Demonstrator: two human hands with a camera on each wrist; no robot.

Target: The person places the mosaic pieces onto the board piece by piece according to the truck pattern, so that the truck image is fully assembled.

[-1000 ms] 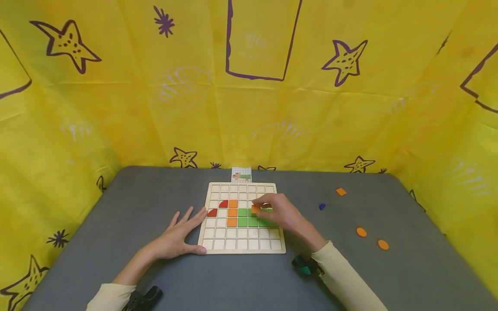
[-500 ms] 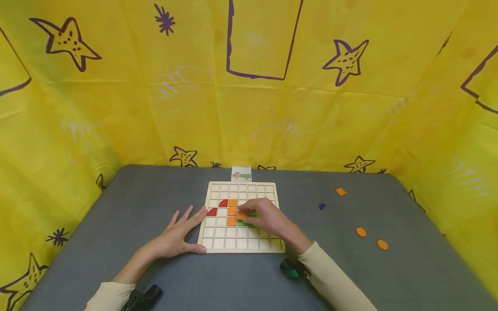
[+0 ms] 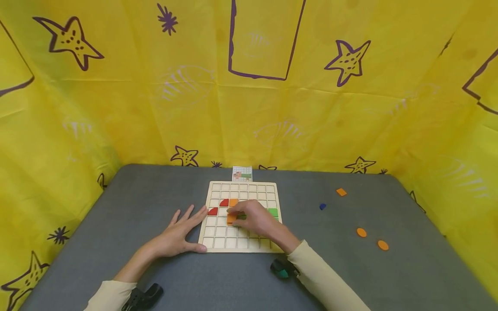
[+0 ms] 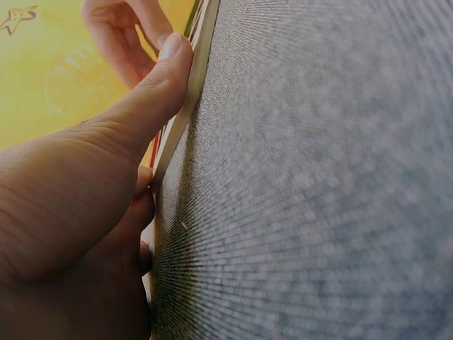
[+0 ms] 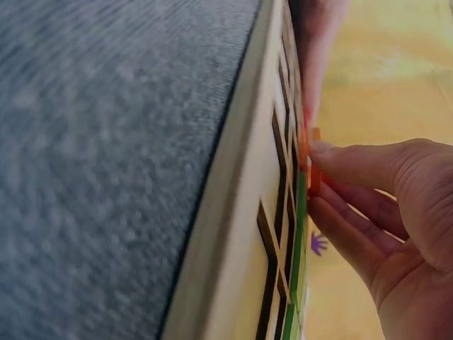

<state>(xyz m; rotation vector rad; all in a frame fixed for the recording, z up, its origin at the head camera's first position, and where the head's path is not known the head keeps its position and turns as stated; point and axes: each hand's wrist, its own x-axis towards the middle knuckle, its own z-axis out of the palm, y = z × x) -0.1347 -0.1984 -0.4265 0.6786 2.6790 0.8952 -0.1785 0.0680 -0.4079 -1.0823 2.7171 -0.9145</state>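
Note:
My right hand (image 3: pixel 254 218) pinches an orange tile (image 5: pixel 316 185) between thumb and fingers, over the left half of a pale wooden grid board (image 3: pixel 242 244). In the right wrist view the tile stands close to the board's surface, beside set orange and green tiles. My left hand (image 3: pixel 175 239) rests against the board's left edge with fingers spread, its thumb (image 4: pixel 166 78) on the rim near the front corner. Two red quarter-round tiles (image 3: pixel 224 203), an orange square (image 3: pixel 233 201) and green squares (image 3: pixel 273 212) lie in the grid. My right hand hides part of the green rows.
A small picture card (image 3: pixel 242 173) lies behind the board. To the right on the grey table (image 3: pixel 311 185) are an orange diamond-like tile (image 3: pixel 341 192), a small blue piece (image 3: pixel 322 207) and two orange rounds (image 3: pixel 361 232). A yellow cloth (image 3: pixel 175 116) surrounds the table.
My right hand has carried the orange tile leftward, from above the green tiles to the orange column. My left hand has stayed at the board's edge.

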